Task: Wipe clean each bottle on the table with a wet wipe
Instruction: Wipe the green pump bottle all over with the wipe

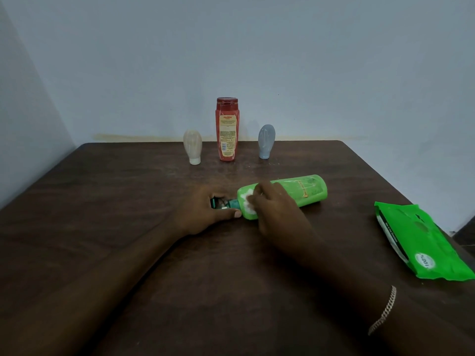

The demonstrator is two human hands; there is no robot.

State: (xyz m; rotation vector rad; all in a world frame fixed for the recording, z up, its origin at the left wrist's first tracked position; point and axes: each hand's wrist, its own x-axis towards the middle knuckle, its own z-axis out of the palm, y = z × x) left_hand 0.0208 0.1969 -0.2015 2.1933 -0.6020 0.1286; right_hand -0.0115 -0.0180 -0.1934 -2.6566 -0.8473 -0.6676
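nearest the viewer, a chain bracelet lies across the right wrist. out beyond the right hand's outer side, well apart from it, a green pack of wipes rests flat on the dark table. the two hands meet at mid-table. the left hand curls round the dark cap end of the green bottle, thumb along the near side, pinning it down. the right hand, just beside it, bunches a white wet wipe in curled fingers and presses it on the bottle's shoulder. the bottle lies on its side, its base pointing away past the right hand.

step in hand, as judged: wiping the first bottle, at its neck end. the next move likely calls for strokes toward the base, and a roll by the left hand to reach the underside.

beyond both hands, three bottles stand untouched in a row: a cream bottle on its cap, a tall red bottle, and a grey bottle on its cap.
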